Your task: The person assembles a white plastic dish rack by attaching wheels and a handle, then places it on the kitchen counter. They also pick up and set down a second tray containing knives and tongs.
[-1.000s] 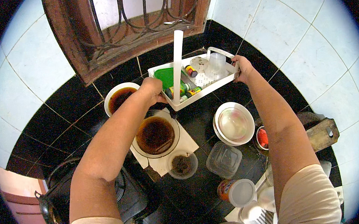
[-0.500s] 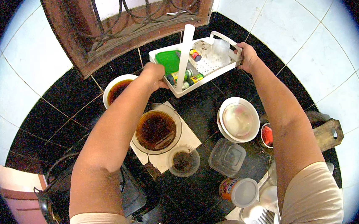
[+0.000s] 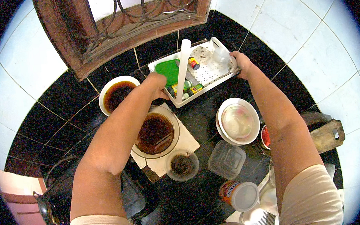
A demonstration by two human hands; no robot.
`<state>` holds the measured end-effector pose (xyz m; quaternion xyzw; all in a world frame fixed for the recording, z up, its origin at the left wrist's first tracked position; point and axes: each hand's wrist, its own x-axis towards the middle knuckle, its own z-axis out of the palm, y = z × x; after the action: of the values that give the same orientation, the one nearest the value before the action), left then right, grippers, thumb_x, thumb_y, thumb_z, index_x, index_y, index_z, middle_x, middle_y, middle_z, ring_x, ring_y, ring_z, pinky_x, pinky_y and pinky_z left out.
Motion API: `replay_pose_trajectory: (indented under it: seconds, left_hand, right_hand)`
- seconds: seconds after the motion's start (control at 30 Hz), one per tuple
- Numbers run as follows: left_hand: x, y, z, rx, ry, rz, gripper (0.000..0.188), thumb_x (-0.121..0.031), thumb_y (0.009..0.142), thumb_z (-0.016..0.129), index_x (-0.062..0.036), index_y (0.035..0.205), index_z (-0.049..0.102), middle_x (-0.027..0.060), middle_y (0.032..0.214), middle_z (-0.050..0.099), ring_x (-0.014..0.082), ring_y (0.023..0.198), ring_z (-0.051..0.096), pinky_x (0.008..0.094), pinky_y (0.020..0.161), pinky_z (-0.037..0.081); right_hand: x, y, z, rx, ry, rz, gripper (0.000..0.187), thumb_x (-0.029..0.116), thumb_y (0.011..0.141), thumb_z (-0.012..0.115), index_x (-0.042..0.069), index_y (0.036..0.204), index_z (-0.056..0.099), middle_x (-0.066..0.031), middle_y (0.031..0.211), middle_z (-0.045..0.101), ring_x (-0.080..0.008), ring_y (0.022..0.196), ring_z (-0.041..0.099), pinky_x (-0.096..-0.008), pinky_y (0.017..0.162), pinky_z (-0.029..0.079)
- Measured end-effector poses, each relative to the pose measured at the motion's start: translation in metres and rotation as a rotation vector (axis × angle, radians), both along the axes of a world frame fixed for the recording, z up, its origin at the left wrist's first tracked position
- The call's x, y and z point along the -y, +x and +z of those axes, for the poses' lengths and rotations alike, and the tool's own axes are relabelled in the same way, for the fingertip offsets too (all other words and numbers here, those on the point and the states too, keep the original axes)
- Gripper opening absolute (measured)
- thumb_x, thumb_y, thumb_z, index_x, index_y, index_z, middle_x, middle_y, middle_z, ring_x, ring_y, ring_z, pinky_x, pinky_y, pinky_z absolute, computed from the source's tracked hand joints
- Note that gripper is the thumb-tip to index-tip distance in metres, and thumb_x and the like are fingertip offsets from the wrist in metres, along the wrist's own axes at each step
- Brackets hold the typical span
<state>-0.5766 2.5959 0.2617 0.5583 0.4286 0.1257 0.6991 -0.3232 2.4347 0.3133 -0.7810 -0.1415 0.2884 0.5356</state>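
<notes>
"Where was the white tray (image 3: 206,75)?"

"Beyond both forearms, stretched between the hands. Its long axis ran from the left hand (image 3: 157,87) out to the right hand (image 3: 242,65), slanting away from the body toward the right."

"Were both gripping it?"

"Yes, each was closed on an end: the left on the nearer one, the right on the farther. The fingers under the rim were hidden, so I couldn't tell how far they curled."

"And what was inside?"

"A green item (image 3: 167,72) just beside the left hand, small bottles lying near it, and clear plastic cups (image 3: 220,58) toward the right hand."

"Anything close by?"

"A white bowl of dark liquid (image 3: 118,94) sat left of the left hand; stacked white bowls (image 3: 236,121) stood on the near side of the right hand."
</notes>
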Motion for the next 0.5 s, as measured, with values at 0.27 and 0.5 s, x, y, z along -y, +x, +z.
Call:
replay_pose_trajectory:
  seconds: [0.27,0.5]
  left_hand:
    - [-0.001,-0.005,0.001,0.005,-0.039,0.015,0.031,0.002,0.089,0.040,0.0108,0.118,0.045,0.0276,0.103,0.060,0.0432,0.081,0.066,0.0576,0.062,0.058]
    - [-0.001,-0.004,-0.016,0.060,-0.064,0.060,0.032,0.002,0.090,0.039,0.0100,0.121,0.043,0.0270,0.105,0.060,0.0444,0.083,0.065,0.0567,0.062,0.058]
  right_hand:
    - [0.006,0.006,0.004,0.185,-0.162,0.023,0.068,0.052,0.089,0.042,0.007,0.139,0.038,-0.0220,0.143,0.036,-0.0400,0.131,0.032,-0.0609,0.101,0.026]
    - [-0.005,0.003,-0.003,0.008,0.005,0.085,0.072,0.056,0.089,0.040,0.008,0.142,0.034,-0.0208,0.146,0.034,-0.0436,0.132,0.032,-0.0636,0.103,0.022]
